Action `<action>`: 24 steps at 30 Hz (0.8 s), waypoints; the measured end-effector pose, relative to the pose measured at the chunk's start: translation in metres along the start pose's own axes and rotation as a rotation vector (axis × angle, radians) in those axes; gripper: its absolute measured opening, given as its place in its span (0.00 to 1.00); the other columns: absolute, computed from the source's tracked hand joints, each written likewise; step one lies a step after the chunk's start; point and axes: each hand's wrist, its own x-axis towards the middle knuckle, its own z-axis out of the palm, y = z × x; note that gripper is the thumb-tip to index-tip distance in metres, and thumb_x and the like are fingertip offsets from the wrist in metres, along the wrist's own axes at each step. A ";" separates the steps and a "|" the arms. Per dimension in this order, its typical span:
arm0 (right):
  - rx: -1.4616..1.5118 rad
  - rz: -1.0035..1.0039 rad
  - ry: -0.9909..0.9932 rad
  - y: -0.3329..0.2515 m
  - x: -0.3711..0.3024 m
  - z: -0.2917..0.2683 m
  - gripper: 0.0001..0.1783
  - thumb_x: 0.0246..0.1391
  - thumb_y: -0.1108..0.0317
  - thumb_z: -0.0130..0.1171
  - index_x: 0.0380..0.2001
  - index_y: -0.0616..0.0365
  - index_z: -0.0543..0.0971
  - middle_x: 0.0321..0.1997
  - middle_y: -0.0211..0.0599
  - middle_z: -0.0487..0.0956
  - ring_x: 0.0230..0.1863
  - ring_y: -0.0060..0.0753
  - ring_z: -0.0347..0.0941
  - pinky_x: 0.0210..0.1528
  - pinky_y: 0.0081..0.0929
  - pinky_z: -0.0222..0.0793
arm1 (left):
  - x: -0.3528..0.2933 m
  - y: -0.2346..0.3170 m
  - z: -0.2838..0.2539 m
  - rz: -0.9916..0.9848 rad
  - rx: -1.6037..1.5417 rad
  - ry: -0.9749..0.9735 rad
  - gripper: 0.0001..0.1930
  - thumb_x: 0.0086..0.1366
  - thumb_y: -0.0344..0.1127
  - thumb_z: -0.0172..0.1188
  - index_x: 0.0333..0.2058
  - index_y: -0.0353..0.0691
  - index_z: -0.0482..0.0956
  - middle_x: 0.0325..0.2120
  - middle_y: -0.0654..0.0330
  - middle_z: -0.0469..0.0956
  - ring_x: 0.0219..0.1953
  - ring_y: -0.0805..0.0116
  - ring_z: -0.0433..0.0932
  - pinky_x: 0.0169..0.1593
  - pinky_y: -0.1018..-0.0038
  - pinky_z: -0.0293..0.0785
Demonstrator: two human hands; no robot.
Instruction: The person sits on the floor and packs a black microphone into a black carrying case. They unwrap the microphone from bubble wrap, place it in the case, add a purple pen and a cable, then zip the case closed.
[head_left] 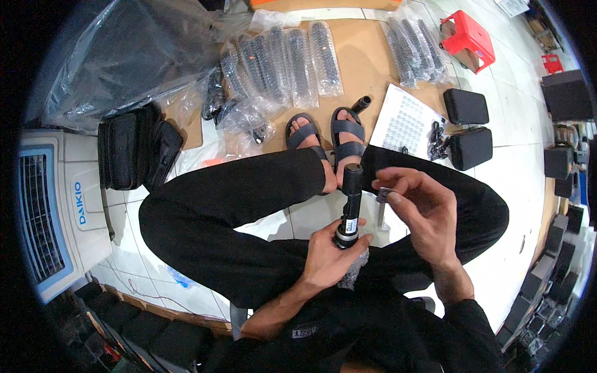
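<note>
My left hand [326, 261] is wrapped round a black handheld microphone [352, 183], which stands nearly upright between my knees. The microphone has a small white label and a silver ring low down, and crumpled bubble wrap [354, 271] covers its lower end. To its right, my right hand [429, 208] pinches a small pale sticker [385, 194] with dark print between thumb and fingers. Beyond my right knee lies a white sheet [390, 124] with rows of small round stickers. A short black tube [361, 104] rests beside my right sandal.
Several bubble-wrapped black items [300, 68] lie on cardboard [360, 37], with another wrapped group [415, 50] farther right. Two black cases [466, 106] and a coiled black cable [438, 142] sit right. Also around are a red stool [467, 40], black bags [129, 148] and an air cooler [81, 211].
</note>
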 end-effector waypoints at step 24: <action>-0.084 -0.001 0.037 0.005 0.012 0.015 0.09 0.56 0.71 0.64 0.31 0.68 0.78 0.28 0.30 0.78 0.32 0.16 0.72 0.38 0.21 0.71 | 0.000 -0.010 0.008 0.116 0.056 0.020 0.18 0.59 0.39 0.69 0.44 0.34 0.81 0.25 0.62 0.78 0.29 0.77 0.76 0.36 0.74 0.75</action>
